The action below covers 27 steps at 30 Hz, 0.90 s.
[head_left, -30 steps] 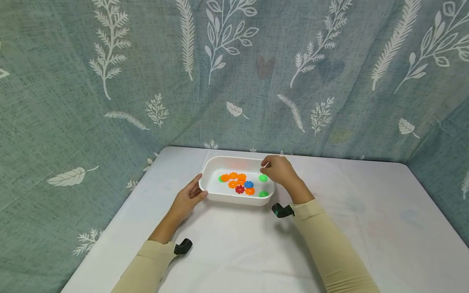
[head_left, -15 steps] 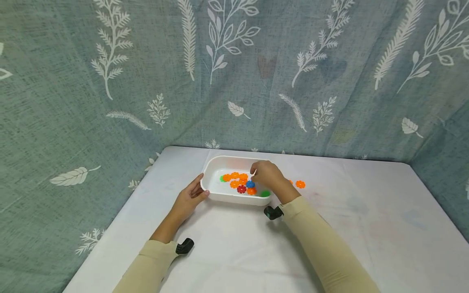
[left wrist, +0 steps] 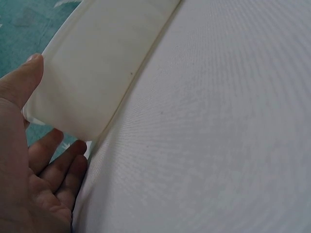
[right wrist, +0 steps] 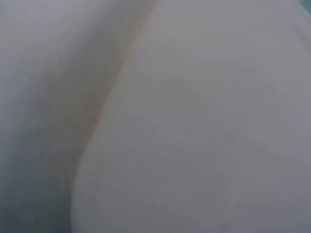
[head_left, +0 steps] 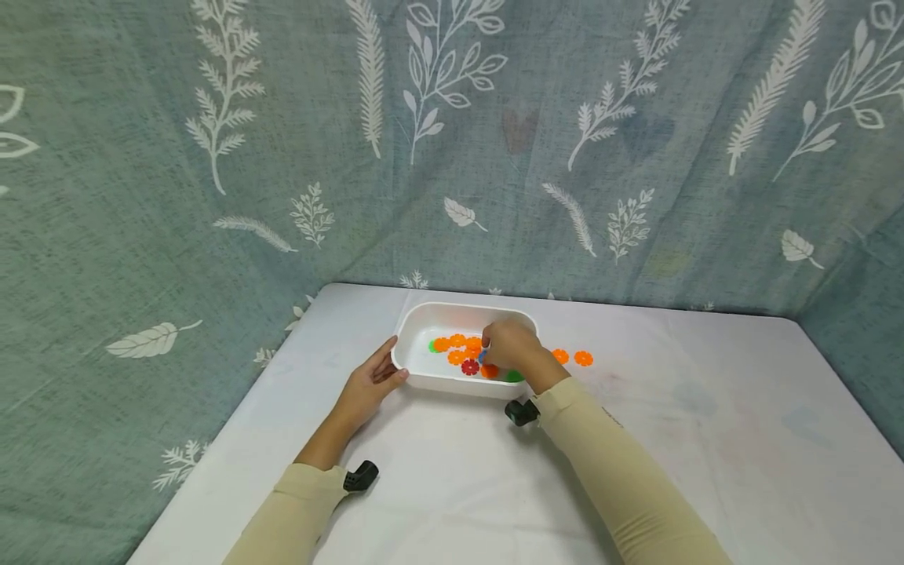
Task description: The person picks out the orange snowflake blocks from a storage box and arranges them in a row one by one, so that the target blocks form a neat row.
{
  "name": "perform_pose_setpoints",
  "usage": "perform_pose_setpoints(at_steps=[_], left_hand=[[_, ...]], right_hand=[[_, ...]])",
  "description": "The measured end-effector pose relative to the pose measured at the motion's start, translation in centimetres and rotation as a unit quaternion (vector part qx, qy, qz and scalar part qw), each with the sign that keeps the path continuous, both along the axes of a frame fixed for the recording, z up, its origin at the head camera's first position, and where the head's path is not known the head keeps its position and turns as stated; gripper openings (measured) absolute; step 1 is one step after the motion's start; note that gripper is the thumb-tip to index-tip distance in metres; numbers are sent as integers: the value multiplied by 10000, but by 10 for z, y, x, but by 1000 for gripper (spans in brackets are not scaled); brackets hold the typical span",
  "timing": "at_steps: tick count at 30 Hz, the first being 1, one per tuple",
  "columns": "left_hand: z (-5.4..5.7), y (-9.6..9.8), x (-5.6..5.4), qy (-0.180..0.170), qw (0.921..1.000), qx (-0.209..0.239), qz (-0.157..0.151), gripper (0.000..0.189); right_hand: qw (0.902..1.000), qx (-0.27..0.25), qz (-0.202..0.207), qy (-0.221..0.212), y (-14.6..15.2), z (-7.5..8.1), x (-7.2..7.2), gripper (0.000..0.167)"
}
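A white plastic tub (head_left: pixel 452 384) stands near the back of the table with several flower-shaped discs inside. Orange discs (head_left: pixel 457 340) lie in its middle, with a red disc (head_left: pixel 469 367) in front of them. My left hand (head_left: pixel 363 390) holds the tub's left end; in the left wrist view the thumb (left wrist: pixel 31 70) lies along the rim. Inside the tub is my right hand (head_left: pixel 514 345), fingertips down at a blue disc (head_left: pixel 483 357) that they partly cover. Whether they pinch it I cannot tell. The right wrist view shows only the tub's outer wall (right wrist: pixel 194 121).
Two orange discs (head_left: pixel 583 359) lie on the white cloth to the right of the tub. A green disc (head_left: pixel 514 377) sits at the tub's front right, another (head_left: pixel 433 346) at its left. A patterned green curtain (head_left: pixel 494 157) hangs behind the table.
My right hand has moved left and down from the tub's right rim to the blue disc. The orange discs on the cloth have come into view. My left hand keeps its hold.
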State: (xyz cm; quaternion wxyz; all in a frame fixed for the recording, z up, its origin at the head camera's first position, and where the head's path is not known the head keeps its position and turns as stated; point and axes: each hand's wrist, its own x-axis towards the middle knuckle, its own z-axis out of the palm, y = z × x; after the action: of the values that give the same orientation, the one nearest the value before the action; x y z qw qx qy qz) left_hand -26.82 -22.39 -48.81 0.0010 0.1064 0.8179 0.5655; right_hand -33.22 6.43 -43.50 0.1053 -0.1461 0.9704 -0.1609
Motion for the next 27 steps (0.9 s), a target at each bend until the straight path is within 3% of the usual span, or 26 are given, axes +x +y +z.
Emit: perform_pose_setpoints(at_steps=[7, 12, 16, 27], left_hand=[[-2, 0, -1, -83, 9999, -59, 112, 74], [-2, 0, -2, -62, 9999, -76, 91, 74], [-1, 0, -1, -87, 9999, -89, 102, 73], [-1, 0, 0, 24, 9999, -98, 28, 77]], right_hand=[[9999, -124, -73, 2, 0, -1, 0, 19], [9996, -271, 112, -22, 2, 1, -1, 4], [9995, -217, 231, 22, 5, 6, -2, 12], [9971, 669, 283, 218, 5, 8, -2, 13]])
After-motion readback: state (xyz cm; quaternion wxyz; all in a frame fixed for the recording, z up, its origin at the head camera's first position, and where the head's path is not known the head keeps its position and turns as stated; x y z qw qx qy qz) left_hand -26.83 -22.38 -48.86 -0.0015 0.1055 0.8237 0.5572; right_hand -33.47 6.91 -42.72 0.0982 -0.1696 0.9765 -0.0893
